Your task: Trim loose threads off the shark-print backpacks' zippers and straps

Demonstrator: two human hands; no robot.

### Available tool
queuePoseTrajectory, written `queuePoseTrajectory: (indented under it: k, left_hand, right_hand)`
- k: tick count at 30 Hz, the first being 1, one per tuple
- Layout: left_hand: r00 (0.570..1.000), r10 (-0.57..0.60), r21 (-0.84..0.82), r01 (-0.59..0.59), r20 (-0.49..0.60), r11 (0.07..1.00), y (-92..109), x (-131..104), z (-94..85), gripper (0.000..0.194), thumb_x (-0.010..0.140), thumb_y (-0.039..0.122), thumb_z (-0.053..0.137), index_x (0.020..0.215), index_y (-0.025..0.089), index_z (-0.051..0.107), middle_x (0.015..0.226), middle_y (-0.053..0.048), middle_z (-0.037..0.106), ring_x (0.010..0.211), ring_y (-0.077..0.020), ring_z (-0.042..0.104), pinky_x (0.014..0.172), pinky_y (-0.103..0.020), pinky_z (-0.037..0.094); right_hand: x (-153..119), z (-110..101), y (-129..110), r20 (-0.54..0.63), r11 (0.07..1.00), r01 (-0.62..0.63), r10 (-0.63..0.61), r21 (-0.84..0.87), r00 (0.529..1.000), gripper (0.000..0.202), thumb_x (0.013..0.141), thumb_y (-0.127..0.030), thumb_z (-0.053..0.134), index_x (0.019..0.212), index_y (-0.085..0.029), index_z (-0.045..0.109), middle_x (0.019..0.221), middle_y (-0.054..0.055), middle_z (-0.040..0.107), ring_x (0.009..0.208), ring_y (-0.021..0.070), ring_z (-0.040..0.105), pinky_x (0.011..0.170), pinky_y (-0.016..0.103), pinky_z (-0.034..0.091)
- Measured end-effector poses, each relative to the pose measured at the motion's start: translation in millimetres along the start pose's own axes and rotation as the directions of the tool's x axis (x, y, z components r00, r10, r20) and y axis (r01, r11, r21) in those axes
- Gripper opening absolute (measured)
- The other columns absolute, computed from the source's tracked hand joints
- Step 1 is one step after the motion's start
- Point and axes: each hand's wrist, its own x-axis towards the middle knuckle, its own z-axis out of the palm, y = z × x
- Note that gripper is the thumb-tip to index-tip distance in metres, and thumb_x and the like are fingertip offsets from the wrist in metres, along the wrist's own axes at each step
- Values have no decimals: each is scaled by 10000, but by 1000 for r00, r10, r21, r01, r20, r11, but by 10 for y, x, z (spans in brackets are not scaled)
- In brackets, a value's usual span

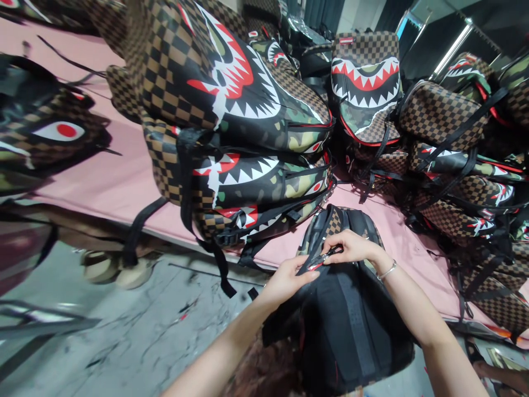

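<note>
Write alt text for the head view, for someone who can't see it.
A person's left hand holds the upper part of a dark backpack; the right hand, beside it, holds a dark item too small to identify. Checkered backpacks with shark-mouth prints are piled on a pink surface beyond.

I view a long pink-covered table (124, 171) above a pale, dark-streaked floor (149, 325) dotted with small red scraps (183, 317). In the background I see dark, curtain-like drapery (321, 19) beside a pale panel (356, 15); at upper right, a bright tube light (453, 47) glows against a dark ceiling (491, 19).
</note>
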Motion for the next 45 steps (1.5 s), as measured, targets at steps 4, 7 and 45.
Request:
queuePoseTrajectory:
  k: [4, 7, 45]
  left_hand:
    - [1000, -9, -22, 9, 20, 1000, 2, -31, 11, 414, 619, 289, 704, 995, 130, 633, 1020, -81, 656, 980, -268, 567, 905, -389, 401]
    - [999, 7, -52, -5, 37, 999, 18, -57, 25, 468, 601, 256, 716, 1042, 140, 613, 1072, -81, 632, 1018, -267, 546, 923, -388, 389]
    - [1000, 4, -212, -8, -20, 977, 31, -184, 361, 430, 591, 149, 688, 1013, 168, 611, 976, -63, 658, 926, -232, 580, 854, -339, 419]
  right_hand:
    - [-57, 41, -32, -57, 1000, -20, 20, 2, 998, 199, 758, -332, 633, 821, -145, 652, 719, -3, 633, 611, 90, 524, 563, 176, 393]
    - [-142, 152, -36, -174, 988, -47, 72, 146, 982, 221, 749, -358, 636, 807, -145, 648, 750, 13, 648, 657, 111, 563, 603, 198, 425]
    - [-663, 1286, -285, -795, 874, -384, -4, -297, 607, 264, 841, -229, 506, 1075, -210, 626, 753, 90, 662, 669, 214, 631, 610, 323, 496]
